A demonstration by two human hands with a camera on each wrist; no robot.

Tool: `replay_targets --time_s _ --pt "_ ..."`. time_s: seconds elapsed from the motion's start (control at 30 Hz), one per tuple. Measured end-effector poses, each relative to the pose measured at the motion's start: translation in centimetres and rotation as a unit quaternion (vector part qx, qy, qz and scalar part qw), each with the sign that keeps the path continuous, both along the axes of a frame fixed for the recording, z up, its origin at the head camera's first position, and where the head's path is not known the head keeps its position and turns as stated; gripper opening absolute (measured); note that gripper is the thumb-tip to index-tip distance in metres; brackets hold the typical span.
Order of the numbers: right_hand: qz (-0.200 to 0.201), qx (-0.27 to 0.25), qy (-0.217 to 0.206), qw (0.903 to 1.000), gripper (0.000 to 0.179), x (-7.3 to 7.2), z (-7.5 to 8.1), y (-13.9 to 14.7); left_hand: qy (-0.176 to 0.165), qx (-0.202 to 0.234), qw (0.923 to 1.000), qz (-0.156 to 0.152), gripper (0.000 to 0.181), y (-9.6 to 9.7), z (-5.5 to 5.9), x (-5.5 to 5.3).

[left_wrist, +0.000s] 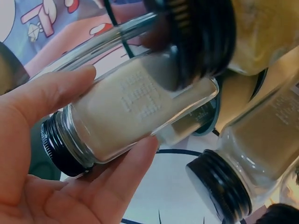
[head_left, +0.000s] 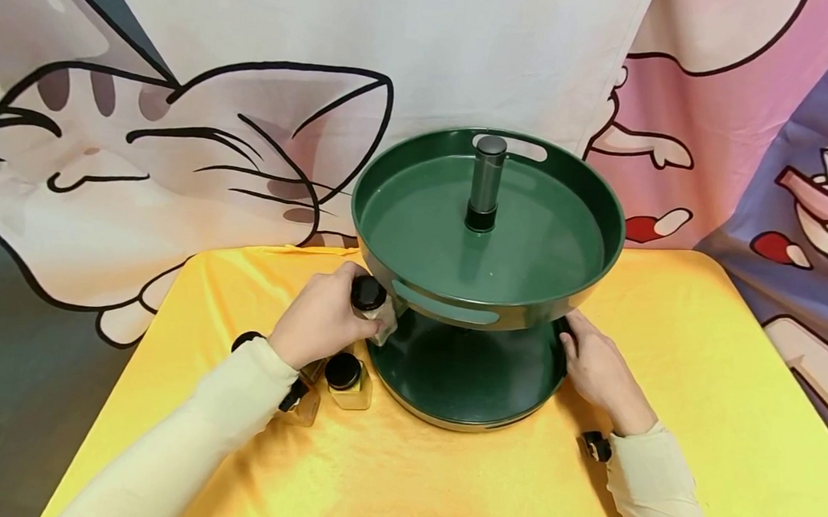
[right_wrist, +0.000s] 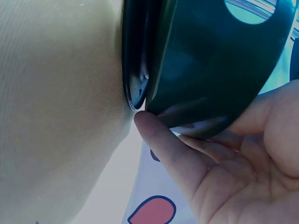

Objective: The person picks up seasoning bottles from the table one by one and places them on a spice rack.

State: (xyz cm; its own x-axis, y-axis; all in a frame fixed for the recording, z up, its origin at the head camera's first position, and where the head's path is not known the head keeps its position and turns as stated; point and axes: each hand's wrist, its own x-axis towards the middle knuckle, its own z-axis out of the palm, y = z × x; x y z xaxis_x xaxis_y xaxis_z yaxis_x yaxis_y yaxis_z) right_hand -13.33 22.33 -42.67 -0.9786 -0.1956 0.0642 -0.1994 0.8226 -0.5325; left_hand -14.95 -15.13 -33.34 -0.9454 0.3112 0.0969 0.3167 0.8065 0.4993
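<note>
In the head view my left hand (head_left: 326, 316) grips a glass spice jar (head_left: 383, 320) with a black lid, at the left edge of the lower green tray. Pale powder fills this jar (left_wrist: 135, 102) in the left wrist view, where my thumb and fingers lie on both sides of it. My right hand (head_left: 597, 367) holds the right rim of the lower tray (head_left: 462, 390), its fingertips (right_wrist: 147, 119) at the tray's edge in the right wrist view. The round upper tray (head_left: 423, 235) stands over the lower one and hides part of it.
Several other jars with black lids stand left of the trays, including one jar (head_left: 350, 390) close to the lower rim; my left forearm partly covers some. A grey post (head_left: 487, 183) rises from the upper tray. Yellow cloth (head_left: 441, 485) covers the table, with a cartoon-print curtain (head_left: 472, 46) behind.
</note>
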Motion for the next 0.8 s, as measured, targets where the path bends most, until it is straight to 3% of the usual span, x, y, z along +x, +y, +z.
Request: replay_targets --time_s 0.3,0.8 --pt "-0.001 0.002 0.002 1.0000 0.043 0.0 -0.1 0.0 0.007 -0.013 0.9999 0.000 0.062 0.8 -0.1 -0.4" --pt "-0.001 -0.002 0.001 1.0000 0.047 0.1 -0.1 0.1 -0.015 -0.036 0.9990 -0.022 0.047 1.3 -1.5 -1.3"
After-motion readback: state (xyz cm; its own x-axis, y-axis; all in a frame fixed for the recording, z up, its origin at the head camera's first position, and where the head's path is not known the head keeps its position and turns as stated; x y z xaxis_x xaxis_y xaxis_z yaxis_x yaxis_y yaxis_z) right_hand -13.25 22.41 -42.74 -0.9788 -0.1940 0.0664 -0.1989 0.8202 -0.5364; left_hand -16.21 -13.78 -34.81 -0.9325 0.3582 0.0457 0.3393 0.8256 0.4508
